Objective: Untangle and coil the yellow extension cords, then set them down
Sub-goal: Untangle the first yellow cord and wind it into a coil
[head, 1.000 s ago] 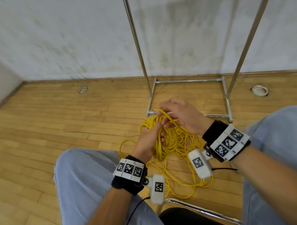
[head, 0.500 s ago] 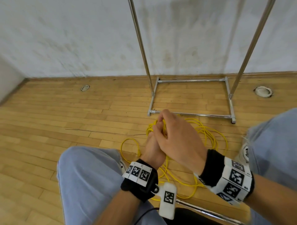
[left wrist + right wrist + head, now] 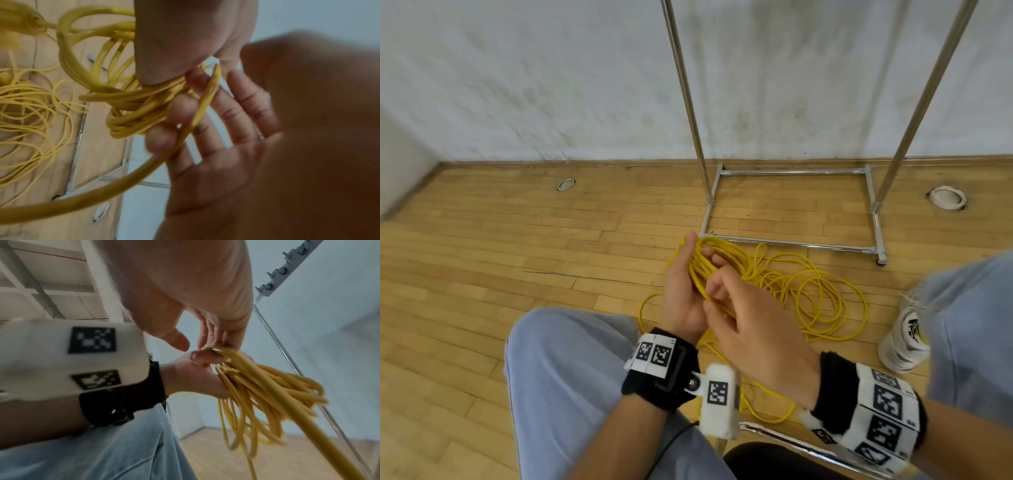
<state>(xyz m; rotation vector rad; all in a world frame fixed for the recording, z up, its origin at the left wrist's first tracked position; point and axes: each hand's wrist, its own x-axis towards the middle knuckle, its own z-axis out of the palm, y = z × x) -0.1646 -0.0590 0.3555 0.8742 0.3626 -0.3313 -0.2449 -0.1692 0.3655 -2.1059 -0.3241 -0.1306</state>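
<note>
Evidently the left hand (image 3: 681, 294) serves as the spool: palm up, fingers curled round a bunch of yellow cord loops (image 3: 709, 270), gathered above the floor. Just right of it, the right hand (image 3: 750, 329) guides one strand (image 3: 205, 100) across its loosely spread fingers. Thin, glossy cord trails right into loose rings (image 3: 815, 298) on the wooden floor (image 3: 517, 240).
</note>
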